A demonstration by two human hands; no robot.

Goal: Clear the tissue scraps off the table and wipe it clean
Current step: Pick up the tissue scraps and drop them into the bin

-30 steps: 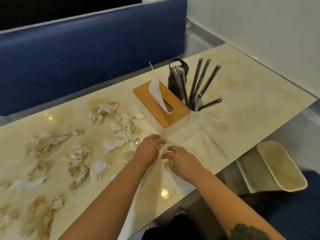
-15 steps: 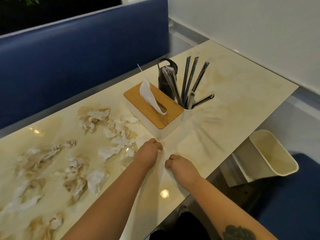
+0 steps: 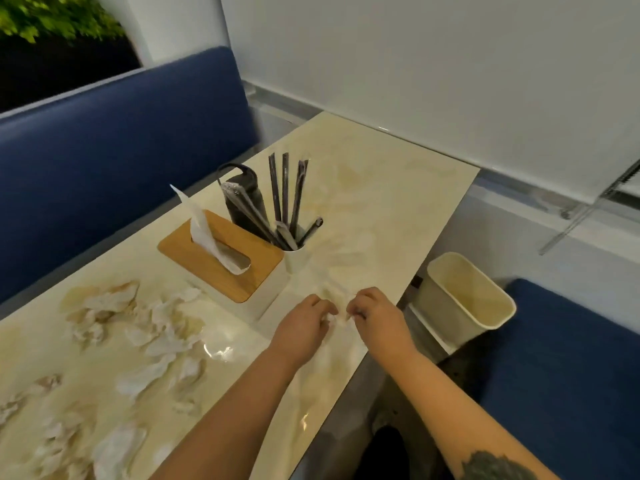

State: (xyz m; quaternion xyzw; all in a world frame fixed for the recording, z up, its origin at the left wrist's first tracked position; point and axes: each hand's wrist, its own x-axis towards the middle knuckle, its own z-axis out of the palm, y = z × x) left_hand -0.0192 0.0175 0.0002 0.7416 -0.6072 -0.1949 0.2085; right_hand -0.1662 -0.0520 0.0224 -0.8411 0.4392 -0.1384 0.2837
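Head view: a small white crumpled tissue scrap was pinched between left hand and right hand, fingers curled, on the cream marble-patterned table; the cream plastic bin lay right.

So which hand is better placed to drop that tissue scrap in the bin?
Right. The right hand pinches the scrap too and sits nearer the table edge, where the bin stands; the left hand is farther.
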